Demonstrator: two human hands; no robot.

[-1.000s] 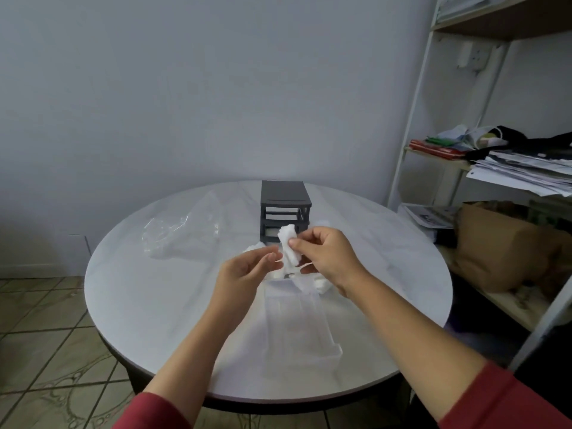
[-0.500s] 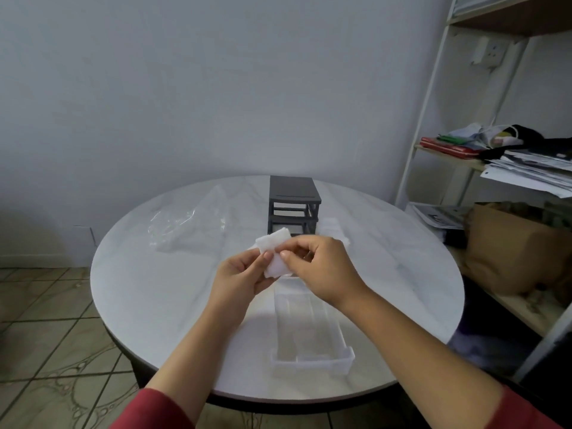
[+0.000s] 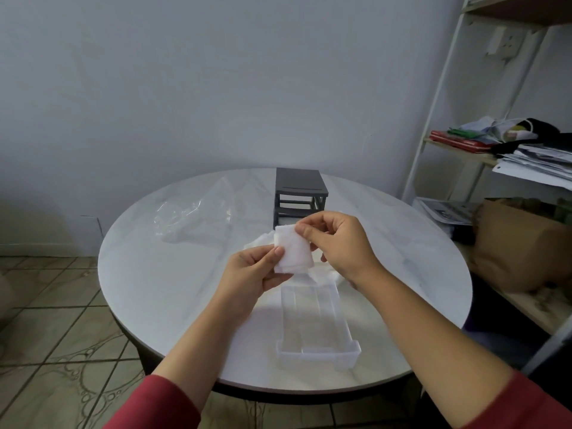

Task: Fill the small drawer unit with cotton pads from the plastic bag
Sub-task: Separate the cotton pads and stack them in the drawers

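Marble tabletop [image 3: 173, 274], drawer unit [image 3: 298, 187], tiled floor [image 3: 46, 305], cluttered shelves [image 3: 523, 305]

A white, squarish cotton pad [image 3: 292, 250] is hanging upright and slightly creased between the two hands. The left hand [image 3: 247, 274] is pinching its lower left edge and the right hand [image 3: 337, 243] is pinching its upper right corner. More loose pads [image 3: 326, 274] are lying in a soft white heap directly under the fingers. The clear plastic drawer [image 3: 312, 323] is sitting empty, out of its frame, below the fingers on the near side, its length running toward the person. The dark grey drawer unit [image 3: 300, 193] is standing upright just beyond the fingertips, its open slots facing them. The crumpled transparent plastic bag [image 3: 198, 216] is lying beyond and left of the left fingers, well apart.
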